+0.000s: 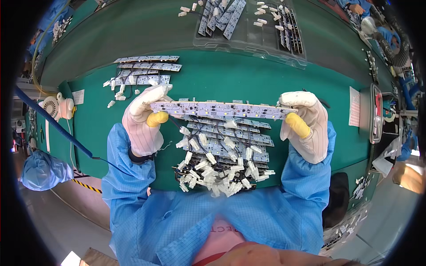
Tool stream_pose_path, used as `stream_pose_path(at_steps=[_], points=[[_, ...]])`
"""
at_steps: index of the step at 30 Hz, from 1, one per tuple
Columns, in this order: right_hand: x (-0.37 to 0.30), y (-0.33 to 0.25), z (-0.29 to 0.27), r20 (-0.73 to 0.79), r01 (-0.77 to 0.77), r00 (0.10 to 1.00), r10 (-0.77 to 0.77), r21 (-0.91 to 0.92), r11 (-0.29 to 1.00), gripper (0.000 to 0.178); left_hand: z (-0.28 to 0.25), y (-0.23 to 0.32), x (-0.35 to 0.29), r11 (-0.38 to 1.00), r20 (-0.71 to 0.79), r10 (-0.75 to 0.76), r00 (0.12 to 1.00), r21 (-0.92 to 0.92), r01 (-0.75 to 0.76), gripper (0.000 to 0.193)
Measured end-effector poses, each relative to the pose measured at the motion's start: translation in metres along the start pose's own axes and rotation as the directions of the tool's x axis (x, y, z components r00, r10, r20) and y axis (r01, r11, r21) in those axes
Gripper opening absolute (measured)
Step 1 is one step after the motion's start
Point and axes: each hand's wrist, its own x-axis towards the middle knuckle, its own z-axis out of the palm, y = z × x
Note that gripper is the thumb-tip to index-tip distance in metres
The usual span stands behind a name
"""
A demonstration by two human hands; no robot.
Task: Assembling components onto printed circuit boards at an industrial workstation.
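Observation:
A long white LED circuit board (222, 109) spans the space between my hands, its component side up. My left hand (144, 122), in a white glove with yellow fingertip covers, pinches the left end. The right end sits between the thumb and fingers of my right hand (310, 128), gloved the same way. Just below and nearer to me lies a pile of similar boards (253, 138), overlapping one another. White plug connectors (213, 175) on dark wires are heaped over the pile's near side. The held board hides part of the pile's far edge.
More boards (148, 66) lie at the back left of the green mat (328, 82). A clear plastic tray (248, 52) with boards stands at the far side. A blue cord (55, 117) crosses the left, near a white fan (52, 106). A container (376, 113) stands at right.

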Motion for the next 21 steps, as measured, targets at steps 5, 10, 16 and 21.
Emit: stream_pose_path(at_steps=[5,10,16,21], points=[[-0.002,-0.006,0.001,-0.008,-0.046,0.999,0.045,-0.074,0.996,0.035,0.003,0.002,-0.001,0.999,-0.071,-0.024,0.997,-0.037,0.022,0.045],[-0.001,-0.009,0.001,0.012,-0.065,0.998,0.066,-0.087,0.994,0.034,0.003,0.007,0.003,0.991,-0.104,-0.132,0.986,0.005,0.133,0.055],[0.0,-0.012,0.006,0.085,-0.031,0.996,0.029,0.025,0.999,0.042,0.006,0.0,0.004,0.983,-0.17,-0.173,0.97,0.039,0.182,0.044],[0.0,-0.015,0.003,0.076,-0.033,0.996,0.035,-0.033,0.999,0.045,0.0,0.004,0.01,0.934,-0.13,-0.266,0.955,0.21,0.289,0.045]])
